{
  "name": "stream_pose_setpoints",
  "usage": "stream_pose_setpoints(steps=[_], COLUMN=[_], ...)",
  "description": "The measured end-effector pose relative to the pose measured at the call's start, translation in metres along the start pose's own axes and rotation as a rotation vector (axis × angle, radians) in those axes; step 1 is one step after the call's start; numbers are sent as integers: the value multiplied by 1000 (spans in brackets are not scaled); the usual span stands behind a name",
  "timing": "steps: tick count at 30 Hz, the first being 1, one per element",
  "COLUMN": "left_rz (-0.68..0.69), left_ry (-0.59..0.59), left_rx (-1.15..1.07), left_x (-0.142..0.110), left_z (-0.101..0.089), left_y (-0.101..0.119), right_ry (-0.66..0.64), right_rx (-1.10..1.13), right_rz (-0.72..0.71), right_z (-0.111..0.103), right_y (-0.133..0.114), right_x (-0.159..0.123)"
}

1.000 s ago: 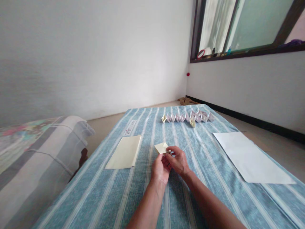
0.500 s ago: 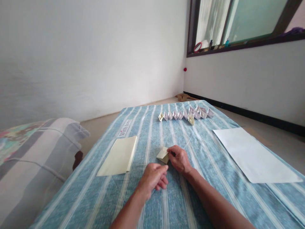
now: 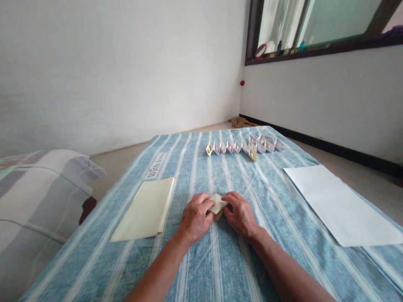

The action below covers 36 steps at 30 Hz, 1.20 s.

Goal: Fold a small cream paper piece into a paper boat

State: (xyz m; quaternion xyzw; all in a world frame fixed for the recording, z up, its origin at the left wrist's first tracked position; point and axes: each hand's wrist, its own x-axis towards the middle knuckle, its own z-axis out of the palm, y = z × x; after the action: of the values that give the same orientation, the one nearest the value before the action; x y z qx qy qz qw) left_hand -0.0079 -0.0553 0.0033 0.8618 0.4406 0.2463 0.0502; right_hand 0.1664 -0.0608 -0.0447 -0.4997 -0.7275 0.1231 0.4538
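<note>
Between my hands, low over the striped cloth, is a small folded piece of cream paper (image 3: 218,204), diamond-shaped on top with a lower flap showing. My left hand (image 3: 195,217) grips its left corner between thumb and fingers. At the right corner, my right hand (image 3: 239,213) pinches it the same way. My fingers cover both side edges of the paper. Farther off on the cloth stands a row of small folded paper shapes (image 3: 230,147), mostly pale lilac, with a cream one (image 3: 209,149) at the left end and another cream one (image 3: 252,154) in front.
Cream paper sheets (image 3: 143,209) lie at the left. White sheets (image 3: 340,205) lie at the right edge of the table, which is covered by a blue striped cloth (image 3: 189,268). Beyond the left edge is a cloth-covered bulky thing (image 3: 47,201). A window (image 3: 317,29) is at upper right.
My left hand has moved up and taken hold of the folded paper's left corner. The right hand keeps its grip. The view has tilted slightly.
</note>
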Motion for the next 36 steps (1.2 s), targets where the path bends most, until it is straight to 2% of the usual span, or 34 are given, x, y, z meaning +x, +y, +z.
stream_pose_setpoints(steps=[11,22,25,32,36], left_rz=[129,195,244,360,329], left_ry=[25,71,73,180,189], left_rx=[142,176,150,105,69], left_x=[-5,-9,-8,3,5], left_z=[6,5,8,18,17], left_y=[-2,3,-3,-25,-27], right_ry=[-86,-123,-149,-224,-227], right_rx=[-213,-203,-240,-386,-360], right_rz=[-116,-78,-63,-69,-57], right_z=[-4,-7,-10,-14,-15], right_y=[-8,-7,-10,-8,-6], right_x=[-3,-3,1,13,15])
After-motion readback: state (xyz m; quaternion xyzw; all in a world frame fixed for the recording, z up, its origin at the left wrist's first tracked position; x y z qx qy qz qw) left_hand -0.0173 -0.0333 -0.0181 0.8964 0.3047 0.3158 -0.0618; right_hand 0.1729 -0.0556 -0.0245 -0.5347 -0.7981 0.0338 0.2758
